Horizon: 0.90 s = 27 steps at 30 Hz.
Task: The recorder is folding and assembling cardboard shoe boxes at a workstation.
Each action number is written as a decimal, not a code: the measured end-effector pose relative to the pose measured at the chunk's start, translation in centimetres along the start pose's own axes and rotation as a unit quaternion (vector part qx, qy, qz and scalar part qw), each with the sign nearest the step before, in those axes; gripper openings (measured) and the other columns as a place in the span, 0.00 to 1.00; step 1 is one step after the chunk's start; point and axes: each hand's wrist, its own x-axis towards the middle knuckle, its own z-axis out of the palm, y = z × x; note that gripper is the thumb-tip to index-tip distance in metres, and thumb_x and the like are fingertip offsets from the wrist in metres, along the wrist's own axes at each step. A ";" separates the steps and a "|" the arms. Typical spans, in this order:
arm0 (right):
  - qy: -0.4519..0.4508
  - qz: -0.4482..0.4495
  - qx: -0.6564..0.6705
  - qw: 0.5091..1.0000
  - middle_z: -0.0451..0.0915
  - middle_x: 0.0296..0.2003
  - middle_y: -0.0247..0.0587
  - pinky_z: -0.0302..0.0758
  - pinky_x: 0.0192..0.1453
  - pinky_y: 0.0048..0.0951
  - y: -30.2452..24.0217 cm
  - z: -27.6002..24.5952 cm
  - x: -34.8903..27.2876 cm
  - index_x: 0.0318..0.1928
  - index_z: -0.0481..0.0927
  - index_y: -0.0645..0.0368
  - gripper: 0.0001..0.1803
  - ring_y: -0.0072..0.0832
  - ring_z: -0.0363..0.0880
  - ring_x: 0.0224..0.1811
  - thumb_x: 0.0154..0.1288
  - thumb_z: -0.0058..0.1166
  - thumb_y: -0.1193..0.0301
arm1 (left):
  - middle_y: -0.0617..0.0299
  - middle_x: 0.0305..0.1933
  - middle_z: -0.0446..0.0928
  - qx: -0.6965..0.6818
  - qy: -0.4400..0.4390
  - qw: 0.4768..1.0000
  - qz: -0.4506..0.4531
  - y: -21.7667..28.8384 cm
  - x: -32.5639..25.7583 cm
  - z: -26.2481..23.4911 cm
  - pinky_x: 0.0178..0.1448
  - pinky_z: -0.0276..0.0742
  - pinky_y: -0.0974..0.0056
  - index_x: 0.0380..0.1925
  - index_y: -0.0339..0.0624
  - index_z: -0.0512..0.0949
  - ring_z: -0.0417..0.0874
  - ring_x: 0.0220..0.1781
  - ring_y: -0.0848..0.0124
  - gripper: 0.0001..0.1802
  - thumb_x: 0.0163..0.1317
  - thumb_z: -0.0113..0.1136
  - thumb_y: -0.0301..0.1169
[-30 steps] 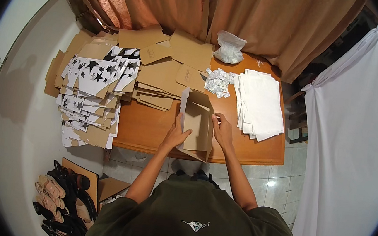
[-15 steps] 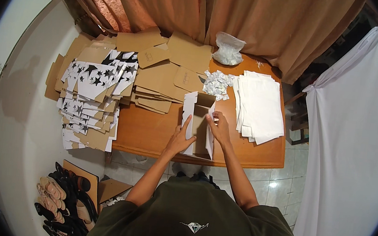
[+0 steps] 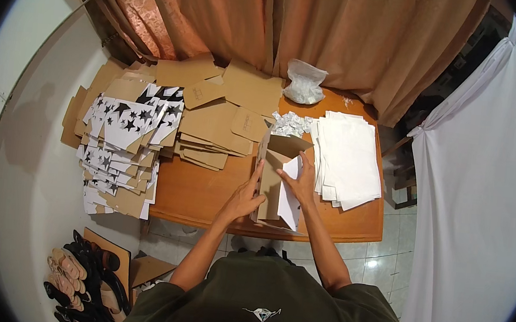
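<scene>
A partly folded cardboard box point(image 3: 271, 190), brown inside and white on its outer faces, stands near the table's front edge. Its top gapes toward me, and a brown flap point(image 3: 291, 143) sticks out at the far end. My left hand point(image 3: 244, 198) holds the left wall, fingers along the outside and thumb over the edge. With thumb inside and fingers behind, my right hand point(image 3: 301, 180) grips the right side by its white panel point(image 3: 289, 205). Parts of the fingers are hidden behind the walls.
Left on the wooden table point(image 3: 186, 200) are stacked star-printed sheets point(image 3: 127, 117) and brown flat cardboard point(image 3: 212, 122). Small white packets point(image 3: 290, 124) and a clear plastic bag point(image 3: 305, 83) lie beyond the box. White sheets point(image 3: 348, 160) are piled at right; shoes point(image 3: 82, 277) stand lower left.
The box's right side has folded outward, showing more of its white panel, and end flaps now stand out. My right hand has shifted slightly right with it. The whole view has tipped a little.
</scene>
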 end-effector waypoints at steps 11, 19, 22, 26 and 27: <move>0.050 -0.022 -0.064 0.996 0.65 0.61 0.61 0.65 0.72 0.52 -5.6 -1.9 1.2 0.69 0.70 0.63 0.53 0.56 0.62 0.68 0.48 0.79 0.48 | 0.35 0.79 0.53 0.019 0.083 0.994 0.066 2.4 1.8 0.7 0.80 0.59 0.44 0.81 0.58 0.48 0.55 0.79 0.35 0.58 0.51 0.69 0.30; 0.087 -0.079 -0.048 0.992 0.66 0.59 0.60 0.68 0.69 0.49 -9.7 -3.9 2.2 0.67 0.73 0.59 0.47 0.55 0.66 0.64 0.48 0.81 0.57 | 0.33 0.79 0.53 0.050 0.141 0.985 0.084 5.9 2.3 0.3 0.78 0.62 0.41 0.81 0.61 0.51 0.56 0.79 0.32 0.58 0.53 0.76 0.36; 0.084 -0.095 -0.063 0.990 0.66 0.58 0.61 0.69 0.68 0.49 -10.1 -3.9 1.9 0.67 0.73 0.59 0.47 0.56 0.67 0.63 0.48 0.81 0.57 | 0.33 0.77 0.54 0.048 0.157 0.983 0.087 6.4 2.4 0.1 0.77 0.63 0.42 0.81 0.61 0.52 0.58 0.78 0.33 0.58 0.53 0.78 0.38; 0.078 -0.075 -0.091 0.990 0.67 0.58 0.61 0.73 0.63 0.50 -11.2 -4.4 2.1 0.66 0.74 0.61 0.47 0.58 0.71 0.60 0.47 0.81 0.57 | 0.33 0.76 0.55 0.061 0.166 0.979 0.101 6.7 2.7 -0.5 0.76 0.66 0.43 0.80 0.62 0.53 0.60 0.77 0.34 0.58 0.52 0.79 0.37; 0.082 -0.076 -0.090 0.990 0.67 0.58 0.61 0.73 0.63 0.50 -11.6 -4.8 2.2 0.66 0.74 0.61 0.47 0.58 0.71 0.60 0.47 0.81 0.57 | 0.33 0.76 0.56 0.077 0.164 0.976 0.120 6.8 2.7 -0.9 0.76 0.66 0.43 0.80 0.63 0.54 0.61 0.76 0.34 0.58 0.52 0.79 0.36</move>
